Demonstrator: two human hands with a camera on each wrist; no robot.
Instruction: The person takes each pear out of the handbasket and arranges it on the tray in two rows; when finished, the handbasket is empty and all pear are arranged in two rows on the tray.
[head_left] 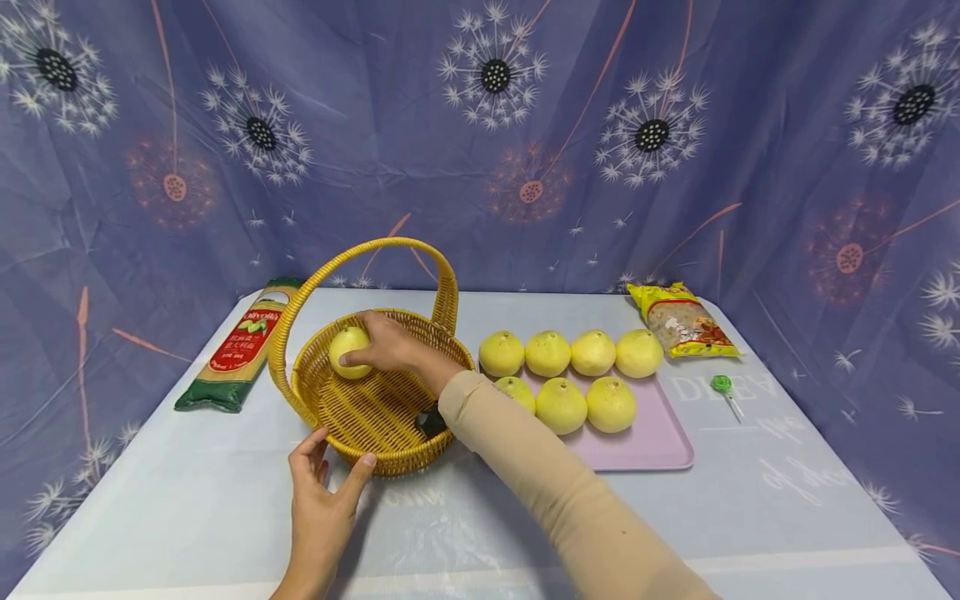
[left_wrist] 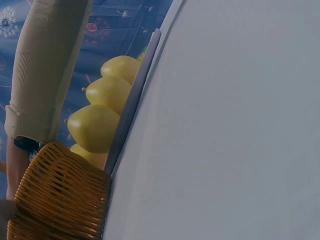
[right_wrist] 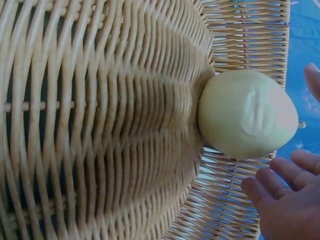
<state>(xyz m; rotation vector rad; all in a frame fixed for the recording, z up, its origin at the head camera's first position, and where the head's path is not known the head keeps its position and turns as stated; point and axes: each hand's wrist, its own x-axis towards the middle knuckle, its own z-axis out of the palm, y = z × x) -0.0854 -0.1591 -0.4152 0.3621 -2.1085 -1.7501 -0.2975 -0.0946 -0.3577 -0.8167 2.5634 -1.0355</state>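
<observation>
A round yellow pear (head_left: 348, 353) with a short stem sits inside the golden wicker basket (head_left: 405, 463), against its far left wall. My right hand (head_left: 386, 343) reaches over the basket beside this pear. In the right wrist view, the fingers (right_wrist: 282, 180) are extended and the thumb is spread, with a gap showing between them and the pear (right_wrist: 247, 115). My left hand (head_left: 322, 492) is at the basket's near left side, thumb and fingers spread, fingertips against the rim. Several more pears (head_left: 561, 406) stand in two rows on a pink tray (head_left: 660, 442).
A green and red pasta packet (head_left: 243, 342) lies left of the basket, whose tall handle (head_left: 382, 243) arches over it. At the back right is a yellow snack bag (head_left: 684, 321), with a green lollipop (head_left: 723, 385) in front. A patterned curtain (head_left: 480, 167) hangs behind the table.
</observation>
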